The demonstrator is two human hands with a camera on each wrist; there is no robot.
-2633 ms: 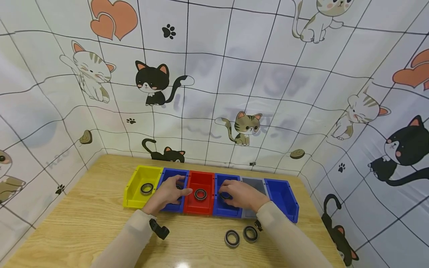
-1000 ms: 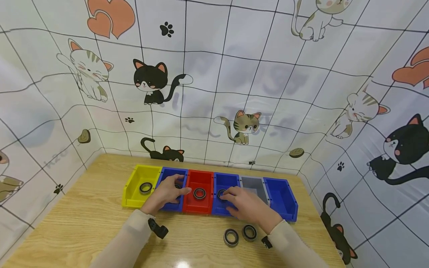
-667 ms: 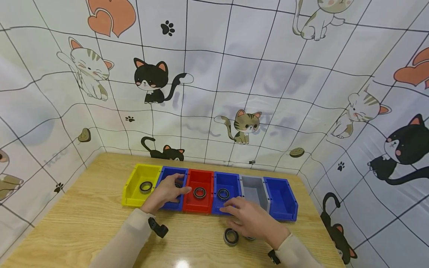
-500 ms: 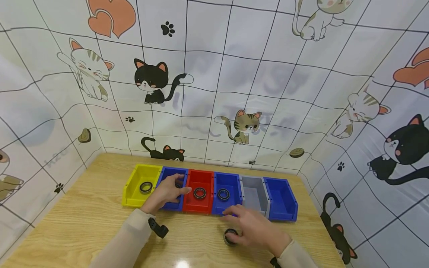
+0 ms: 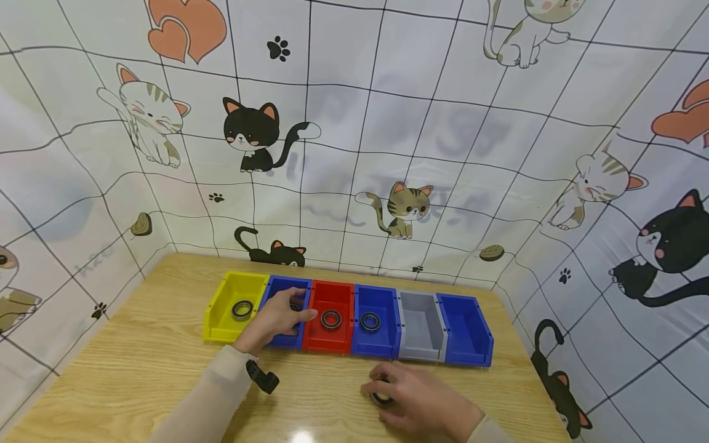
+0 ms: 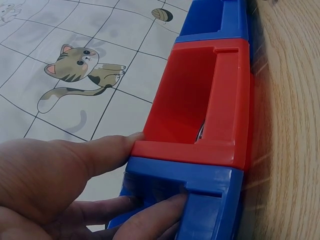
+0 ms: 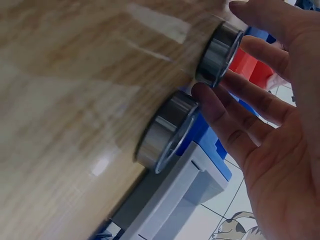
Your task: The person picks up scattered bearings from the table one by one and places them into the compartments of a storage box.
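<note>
My left hand (image 5: 278, 315) rests at the second bin from the left, a blue bin (image 6: 207, 172). Its thumb touches the rim beside the red bin (image 6: 232, 105), and its other fingers reach into the blue one. Behind that hand a ball bearing (image 5: 295, 307) partly shows. My right hand (image 5: 423, 395) is down at the table over a bearing (image 5: 381, 400). In the right wrist view its fingertips surround this bearing (image 7: 218, 55); the thumb looks apart from it. A second loose bearing (image 7: 167, 131) stands close by, hidden under the hand in the head view.
Single bearings lie in the yellow bin (image 5: 213, 317), the red bin and the second blue bin (image 5: 376, 352). To their right are a grey bin (image 5: 422, 354) and a last blue bin (image 5: 465, 326). The wooden table (image 5: 310, 394) ends at a cat-print curtain (image 5: 332, 154).
My right hand has let go of a bearing in the second blue bin. It has drawn back over the bin fronts and down to the loose bearings. The left hand has stayed put.
</note>
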